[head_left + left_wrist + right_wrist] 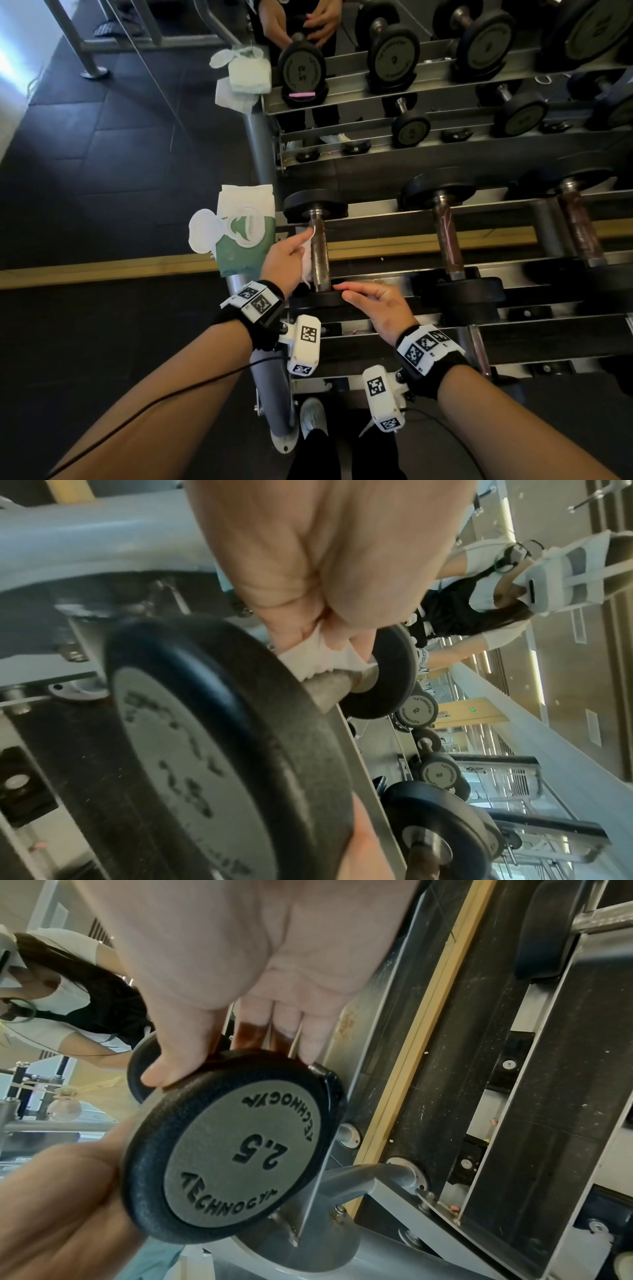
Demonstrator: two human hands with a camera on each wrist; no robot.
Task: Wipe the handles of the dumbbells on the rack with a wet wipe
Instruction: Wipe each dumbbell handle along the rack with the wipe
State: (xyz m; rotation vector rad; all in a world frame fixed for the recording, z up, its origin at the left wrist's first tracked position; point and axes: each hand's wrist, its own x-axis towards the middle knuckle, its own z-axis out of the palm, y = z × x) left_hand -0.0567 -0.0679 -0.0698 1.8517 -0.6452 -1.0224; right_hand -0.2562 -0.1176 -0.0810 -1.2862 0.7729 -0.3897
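Head view shows us the leftmost dumbbell (320, 251) lying on the top shelf of the rack (404, 236), with our left hand (286, 255) pinching a white wet wipe (307, 258) against the left side of its handle (321, 253). Our right hand (375, 310) rests with nearly straight fingers on the rim of the near weight, thumb and fingertips touching it, gripping nothing. A green pack of wipes (245, 236) with its lid flipped open sits just left of the dumbbell.
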